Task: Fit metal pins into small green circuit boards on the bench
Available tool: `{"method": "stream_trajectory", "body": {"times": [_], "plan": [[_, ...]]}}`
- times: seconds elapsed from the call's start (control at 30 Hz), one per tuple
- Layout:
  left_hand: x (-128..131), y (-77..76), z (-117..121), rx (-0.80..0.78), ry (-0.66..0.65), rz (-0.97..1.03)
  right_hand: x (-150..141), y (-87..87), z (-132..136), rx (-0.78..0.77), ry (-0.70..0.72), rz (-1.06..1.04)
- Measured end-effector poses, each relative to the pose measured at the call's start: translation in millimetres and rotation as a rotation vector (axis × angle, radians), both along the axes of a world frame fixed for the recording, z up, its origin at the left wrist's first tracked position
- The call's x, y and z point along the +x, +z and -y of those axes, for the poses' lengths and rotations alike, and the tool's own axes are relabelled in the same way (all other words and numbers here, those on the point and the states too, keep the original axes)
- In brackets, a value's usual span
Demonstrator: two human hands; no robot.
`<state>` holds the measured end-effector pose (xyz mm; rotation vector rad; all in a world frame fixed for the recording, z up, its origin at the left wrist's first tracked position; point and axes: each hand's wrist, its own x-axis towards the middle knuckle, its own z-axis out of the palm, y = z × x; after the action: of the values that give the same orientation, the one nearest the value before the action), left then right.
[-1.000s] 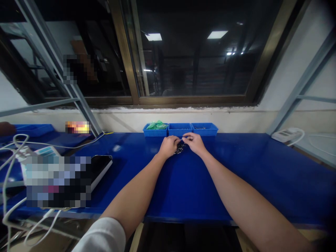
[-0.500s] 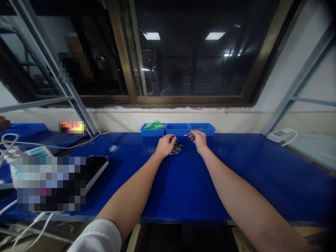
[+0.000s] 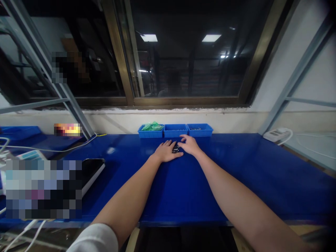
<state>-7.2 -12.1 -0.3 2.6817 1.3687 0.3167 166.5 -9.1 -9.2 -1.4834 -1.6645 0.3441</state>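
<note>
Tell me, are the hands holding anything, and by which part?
Nothing looks held: the left hand lies flat on the blue table and the right hand arches beside it, with a small pile of metal pieces between them.

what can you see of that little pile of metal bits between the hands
The small pile of metal pieces is a tight cluster of thin, silvery and dark parts, too small to identify one by one. It lies on the glossy blue work surface, just in front of the middle blue tray, between the left hand and the right hand. Fingers of both hands are right beside it; whether they touch it cannot be told.
</note>
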Motion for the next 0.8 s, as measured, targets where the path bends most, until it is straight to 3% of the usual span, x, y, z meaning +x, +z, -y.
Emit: {"method": "stream_trajectory", "body": {"times": [0.17,0.8], "plan": [[2.2,-0.6,-0.2,-0.031,-0.005,-0.045,-8.1,1.3,5.6,-0.029,0.086,0.278],[2.2,0.4,0.3,-0.022,0.000,-0.040,-8.9,5.0,9.1,-0.028,0.047,0.302]]}}
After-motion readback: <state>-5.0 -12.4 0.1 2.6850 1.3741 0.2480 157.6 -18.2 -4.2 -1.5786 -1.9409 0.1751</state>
